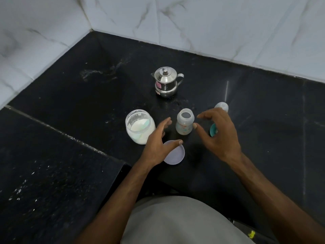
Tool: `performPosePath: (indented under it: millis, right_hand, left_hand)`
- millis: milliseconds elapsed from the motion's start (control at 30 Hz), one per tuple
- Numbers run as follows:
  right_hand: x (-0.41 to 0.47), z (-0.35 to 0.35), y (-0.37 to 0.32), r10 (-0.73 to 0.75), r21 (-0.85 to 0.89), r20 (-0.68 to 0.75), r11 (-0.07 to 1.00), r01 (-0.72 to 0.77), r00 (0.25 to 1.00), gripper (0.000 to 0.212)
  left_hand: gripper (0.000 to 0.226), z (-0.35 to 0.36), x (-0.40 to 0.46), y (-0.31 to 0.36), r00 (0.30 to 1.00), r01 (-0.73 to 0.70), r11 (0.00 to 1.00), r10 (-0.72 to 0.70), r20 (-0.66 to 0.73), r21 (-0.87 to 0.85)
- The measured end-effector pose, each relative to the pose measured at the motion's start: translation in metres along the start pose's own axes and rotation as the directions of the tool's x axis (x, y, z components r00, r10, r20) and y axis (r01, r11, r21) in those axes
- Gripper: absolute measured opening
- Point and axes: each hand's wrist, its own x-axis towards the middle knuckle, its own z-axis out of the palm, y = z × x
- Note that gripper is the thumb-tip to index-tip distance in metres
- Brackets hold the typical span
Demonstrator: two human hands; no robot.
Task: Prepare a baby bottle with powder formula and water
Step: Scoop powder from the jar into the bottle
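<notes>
An uncapped baby bottle point(184, 124) stands upright on the black counter point(88, 106), its mouth bare. To its left stands an open clear jar of white formula powder point(139, 128) with a green scoop inside. My left hand point(159, 144) hovers between jar and bottle, fingers relaxed, above the jar's lilac lid point(176, 155). My right hand point(218, 133) is spread just right of the bottle, holding nothing; its thumb tip is close to the bottle's side. Behind that hand show a teal ring point(213, 129) and the bottle's clear cap point(222, 106). A lidded steel water jug point(166, 81) stands farther back.
White marble-look tiled walls point(211, 23) meet at a corner behind the counter. White powder specks lie scattered on the counter at left and around the jug. A seam runs diagonally across the counter's left part. My grey-clad lap fills the bottom centre.
</notes>
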Motion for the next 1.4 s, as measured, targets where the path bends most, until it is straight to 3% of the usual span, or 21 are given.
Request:
performPosePath:
  millis: [267,433,567,833,933,1033,1100,1200,1267,1400]
  right_hand:
    - [0.005,0.045,-0.04,-0.04,0.1,0.217,0.995,0.018,0.975,0.021]
    - [0.017,0.072,-0.052,-0.006,0.134,0.295,0.99,-0.035,0.955,0.016]
    - [0.029,0.084,-0.058,-0.01,0.126,0.327,0.992,-0.033,0.945,0.016]
    - [0.074,0.085,-0.07,-0.188,0.068,0.421,0.982,0.175,0.888,0.013]
    - [0.092,0.084,-0.081,-0.254,0.023,0.54,0.957,0.288,0.802,0.017]
    - [0.106,0.086,-0.093,-0.19,-0.078,0.785,0.914,0.398,0.59,0.026]
    - [0.112,0.093,-0.099,-0.116,-0.151,0.875,0.857,0.493,0.47,0.031]
    - [0.119,0.102,-0.106,-0.042,-0.216,0.915,0.789,0.575,0.402,0.036]
    - [0.122,0.106,-0.109,0.003,-0.253,0.932,0.722,0.644,0.363,0.04]
    - [0.121,0.112,-0.117,0.064,-0.296,0.945,0.588,0.753,0.321,0.035]
  left_hand:
    - [0.042,-0.02,-0.035,-0.008,0.998,-0.021,0.997,0.017,-0.053,-0.074]
    - [0.011,-0.039,-0.048,-0.016,0.985,0.028,0.999,-0.034,-0.168,-0.043]
    - [0.025,-0.055,-0.052,-0.017,0.946,-0.01,0.999,0.0,-0.324,-0.03]
    - [0.044,-0.086,-0.04,-0.022,0.862,-0.055,0.994,0.095,-0.497,0.095]
    - [0.056,-0.091,-0.035,-0.025,0.857,-0.057,0.988,0.122,-0.5,0.143]
    - [0.087,-0.092,-0.031,-0.03,0.916,-0.036,0.993,0.078,-0.395,0.111]
    - [0.104,-0.093,-0.028,-0.029,0.954,-0.009,0.996,0.034,-0.297,0.083]
    - [0.1,-0.092,-0.022,-0.022,0.977,-0.011,0.999,0.022,-0.212,0.051]
    - [0.09,-0.092,-0.02,-0.017,0.978,-0.021,0.998,0.031,-0.208,0.051]
    - [0.093,-0.091,-0.022,-0.011,0.978,-0.009,0.998,0.02,-0.209,0.056]
